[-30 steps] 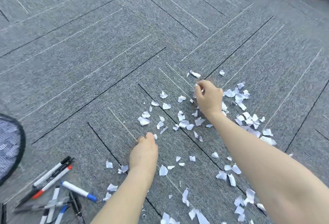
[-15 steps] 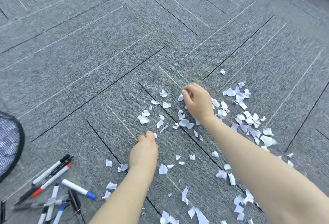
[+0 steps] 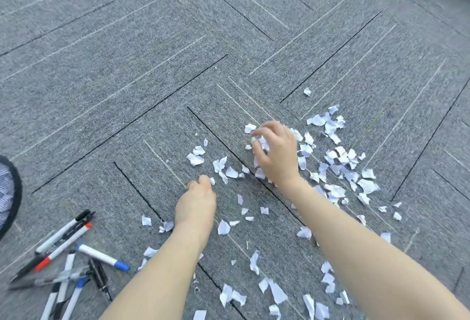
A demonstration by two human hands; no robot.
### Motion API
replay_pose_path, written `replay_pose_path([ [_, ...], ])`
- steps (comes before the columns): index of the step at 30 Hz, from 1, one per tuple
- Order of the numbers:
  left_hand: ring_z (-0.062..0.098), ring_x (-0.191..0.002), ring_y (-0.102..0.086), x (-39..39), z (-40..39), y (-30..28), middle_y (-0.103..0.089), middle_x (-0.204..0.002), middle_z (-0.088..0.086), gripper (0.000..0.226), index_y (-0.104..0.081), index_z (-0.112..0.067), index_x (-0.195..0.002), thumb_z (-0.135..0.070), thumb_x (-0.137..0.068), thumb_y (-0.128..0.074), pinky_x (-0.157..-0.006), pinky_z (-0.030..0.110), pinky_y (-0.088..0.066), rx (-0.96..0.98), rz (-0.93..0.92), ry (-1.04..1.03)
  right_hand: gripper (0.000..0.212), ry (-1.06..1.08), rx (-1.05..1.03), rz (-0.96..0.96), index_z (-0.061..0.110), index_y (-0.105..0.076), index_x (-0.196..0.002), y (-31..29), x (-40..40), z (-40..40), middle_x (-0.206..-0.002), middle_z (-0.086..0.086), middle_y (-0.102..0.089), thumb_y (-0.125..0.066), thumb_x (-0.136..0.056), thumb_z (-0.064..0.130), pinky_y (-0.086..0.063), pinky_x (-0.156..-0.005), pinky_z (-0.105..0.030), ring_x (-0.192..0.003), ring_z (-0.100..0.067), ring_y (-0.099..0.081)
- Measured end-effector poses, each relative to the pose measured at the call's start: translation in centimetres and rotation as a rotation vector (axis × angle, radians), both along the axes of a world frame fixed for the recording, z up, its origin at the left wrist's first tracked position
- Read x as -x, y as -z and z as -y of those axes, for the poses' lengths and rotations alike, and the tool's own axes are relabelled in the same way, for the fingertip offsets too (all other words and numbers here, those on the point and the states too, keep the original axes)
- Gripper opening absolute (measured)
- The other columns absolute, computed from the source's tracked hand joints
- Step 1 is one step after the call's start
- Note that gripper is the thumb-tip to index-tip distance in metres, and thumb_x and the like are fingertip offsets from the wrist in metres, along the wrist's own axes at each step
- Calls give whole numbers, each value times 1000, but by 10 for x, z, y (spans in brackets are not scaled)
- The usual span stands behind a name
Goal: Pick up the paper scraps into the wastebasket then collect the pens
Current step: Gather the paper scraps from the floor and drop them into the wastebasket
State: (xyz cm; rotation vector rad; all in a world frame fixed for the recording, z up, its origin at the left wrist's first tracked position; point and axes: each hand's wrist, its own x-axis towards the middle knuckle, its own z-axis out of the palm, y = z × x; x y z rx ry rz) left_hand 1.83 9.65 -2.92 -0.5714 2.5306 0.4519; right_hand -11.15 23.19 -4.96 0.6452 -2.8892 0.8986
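Note:
White paper scraps (image 3: 335, 162) lie scattered over the grey carpet, densest at the centre right, with more near the bottom edge. My right hand (image 3: 278, 157) hovers over the left side of the pile, its fingers curled and pinching a few scraps. My left hand (image 3: 197, 202) rests on the carpet as a closed fist beside a small scrap; nothing shows inside it. Several pens and markers (image 3: 63, 253) lie in a loose heap at the bottom left. The black mesh wastebasket (image 3: 15, 190) shows only as a rim at the left edge.
The carpet (image 3: 152, 52) stretches bare across the whole upper half and upper left. One lone scrap (image 3: 307, 91) lies apart above the main pile. Both forearms reach in from the bottom edge.
My right hand moved left and nearer, from the far scraps to the pile's left side, picking up scraps as it went. My left fist stayed in place.

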Motion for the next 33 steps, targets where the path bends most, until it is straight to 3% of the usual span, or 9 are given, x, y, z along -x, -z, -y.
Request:
replay_pose_path([
  [4, 29, -73, -55, 0, 0, 1, -49, -100, 13, 24, -39, -6, -105, 9, -87, -39, -57, 32, -39, 10, 22, 20, 36, 191, -91, 250, 26, -55, -119, 3, 18, -4, -131, 4, -47, -44, -89, 42, -22, -110, -45, -126, -15, -37],
  [8, 26, -69, -48, 0, 2, 2, -48, -104, 12, 25, -42, -4, -106, 10, -86, -39, -57, 32, -39, 37, 31, 74, 20, 31, 22, 171, 17, -61, -97, 0, -13, 6, -105, 4, -56, -48, -89, 31, -32, -99, -38, -96, -10, -45],
  [12, 27, -69, -46, 1, 1, -3, -45, -105, 12, 29, -43, -4, -107, 13, -84, -39, -57, 33, -37, 53, 26, 99, 30, 12, -67, 203, 21, -56, -116, -3, 11, 30, -127, 5, -49, -44, -91, 31, -20, -107, -37, -122, -13, -38],
  [17, 27, -66, -49, -2, 4, 0, -37, -87, 7, 24, -41, -5, -106, 9, -87, -39, -57, 32, -38, 38, 4, 73, 23, -132, -143, 178, 18, -61, -103, -2, -26, 4, -111, 5, -57, -43, -92, 28, -34, -98, -33, -105, -12, -49],
  [20, 26, -65, -44, -1, 3, 2, -36, -87, 7, 25, -43, -4, -106, 11, -86, -41, -57, 32, -38, 59, -11, 85, 31, -41, -52, 97, 21, -64, -100, -3, -52, -15, -111, 7, -58, -42, -86, 38, -30, -96, -31, -105, -12, -50],
  [23, 28, -74, -47, -1, 2, 3, -46, -101, 13, 24, -44, -2, -108, 8, -88, -37, -61, 32, -35, 56, 4, 84, 46, 269, -54, 200, 29, -50, -124, 1, -49, -12, -133, 6, -44, -49, -83, 49, -16, -108, -38, -128, -15, -33],
  [26, 31, -82, -53, 0, 3, 5, -46, -107, 14, 24, -45, -2, -109, 7, -89, -35, -62, 33, -35, 49, 20, 88, 68, 204, -193, 223, 33, -37, -136, 8, -60, 4, -140, 6, -36, -41, -76, 65, -8, -114, -44, -135, -16, -25],
  [29, 34, -96, -56, 0, 3, 4, -48, -112, 16, 20, -44, -3, -112, -4, -94, -34, -67, 34, -35, 22, 27, 40, 71, 60, -253, 147, 32, -42, -132, 14, -73, 23, -132, 4, -44, -40, -71, 69, -17, -110, -42, -126, -20, -35],
  [33, 37, -103, -58, 2, 3, 2, -50, -116, 17, 19, -40, -5, -113, -9, -96, -35, -76, 37, -44, 8, 36, 11, 36, -64, -269, 3, 25, -59, -105, 15, -73, 31, -107, 0, -57, -51, -78, 48, -38, -85, -38, -96, -25, -54],
])
